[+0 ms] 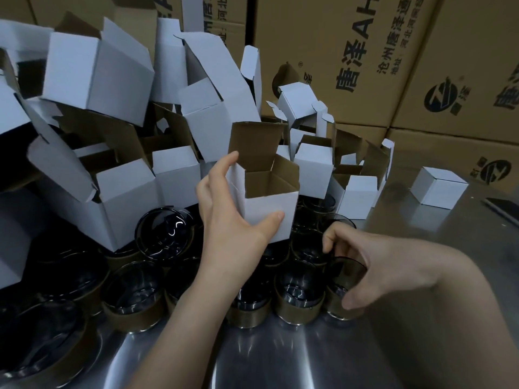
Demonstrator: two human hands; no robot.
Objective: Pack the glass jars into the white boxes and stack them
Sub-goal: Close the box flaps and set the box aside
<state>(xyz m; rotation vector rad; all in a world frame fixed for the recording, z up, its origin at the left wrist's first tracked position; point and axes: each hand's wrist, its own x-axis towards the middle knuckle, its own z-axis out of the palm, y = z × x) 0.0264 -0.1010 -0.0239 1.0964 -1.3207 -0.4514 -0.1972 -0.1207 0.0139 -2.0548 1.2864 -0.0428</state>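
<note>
My left hand (224, 217) grips an open white box (266, 203) from its left side, thumb on the front face, flaps standing up and the brown inside showing. My right hand (373, 265) curls round a dark glass jar (341, 287) with a brown band, fingers over its rim, at the right end of the front row. Several more dark glass jars (297, 293) stand on the steel table in rows below the box. One jar (164, 228) lies tipped on its side to the left.
A heap of open white boxes (112, 80) fills the left and middle behind the jars. One shut white box (438, 185) sits on the steel table (280, 357) at the right, beside a dark flat object (502, 207). Large brown printed cartons (365, 51) form the back wall.
</note>
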